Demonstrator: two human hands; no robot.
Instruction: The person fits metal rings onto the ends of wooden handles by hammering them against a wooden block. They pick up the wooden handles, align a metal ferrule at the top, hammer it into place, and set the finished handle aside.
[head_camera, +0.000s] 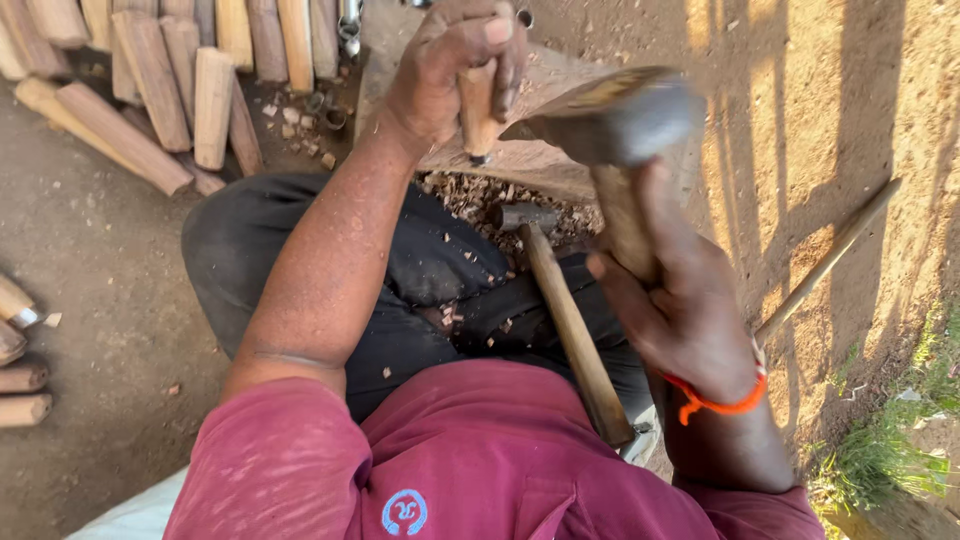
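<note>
My left hand (455, 70) grips a short wooden handle piece (477, 105) upright on a worn wooden block (540, 160); a dark metal tip shows at its lower end. My right hand (680, 310) holds the wooden shaft of a heavy hammer (620, 120), whose blurred steel head hangs raised just right of the wooden piece. An orange thread band circles my right wrist. A second, smaller hammer (560, 310) lies across my lap, head toward the block.
Several rough wooden handle blanks (170, 80) are stacked at the upper left, more at the left edge (20, 380). Wood chips (480, 195) litter the block's base and my dark trousers. A thin stick (830, 260) lies on the dirt at right, grass at the lower right corner.
</note>
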